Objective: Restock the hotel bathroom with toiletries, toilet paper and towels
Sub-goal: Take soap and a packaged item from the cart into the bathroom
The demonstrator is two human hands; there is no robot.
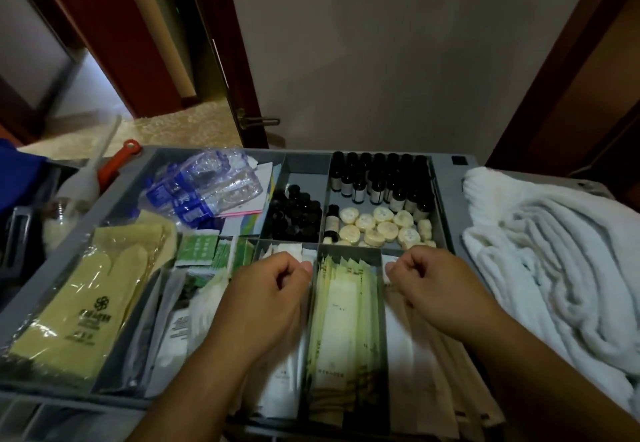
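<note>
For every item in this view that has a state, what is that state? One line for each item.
left hand: fingers curled over white packets, grip unclear
right hand: fingers curled, seems to pinch a white packet
door: open
water bottles: crumpled, lying down
dark bottles: upright, capped
round soaps: wrapped, loose heap
towels: loosely folded, piled
green sachets: standing on edge

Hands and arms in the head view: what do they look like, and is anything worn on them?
The left hand and right hand are bare, without gloves. The left forearm and right forearm are bare too, as far as the picture shows: no sleeve, watch or bracelet. No ring is visible.
</note>
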